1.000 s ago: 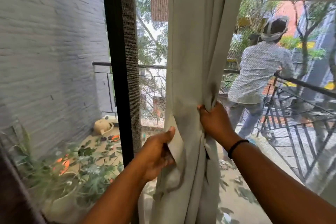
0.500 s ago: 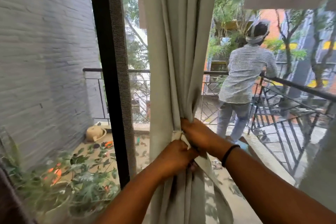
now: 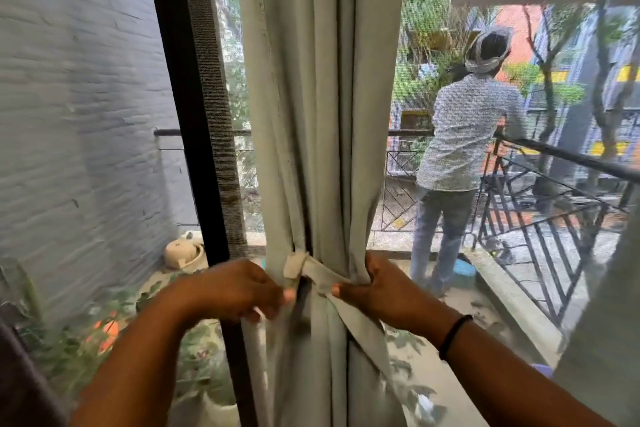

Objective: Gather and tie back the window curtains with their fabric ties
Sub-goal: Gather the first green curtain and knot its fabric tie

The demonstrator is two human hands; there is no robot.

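Note:
A pale grey-green curtain (image 3: 318, 97) hangs bunched in front of the window. A fabric tie (image 3: 313, 272) of the same colour crosses its front at waist height, with a lighter patch at its left end; a long strip of it trails down to the right. My left hand (image 3: 239, 289) pinches the curtain's left side and the tie's end. My right hand (image 3: 381, 288) grips the curtain's right edge with the thumb on the tie.
A black window frame (image 3: 187, 135) stands left of the curtain. Through the mesh, a person (image 3: 464, 149) leans on a balcony railing (image 3: 554, 218). Potted plants (image 3: 104, 333) and a clay pot (image 3: 181, 251) sit outside at the left. A second curtain (image 3: 609, 322) hangs at the right edge.
Both hands moved down and closed in, gathering the curtain. The tie now lies flat across the front and my hands have parted to either side of it.

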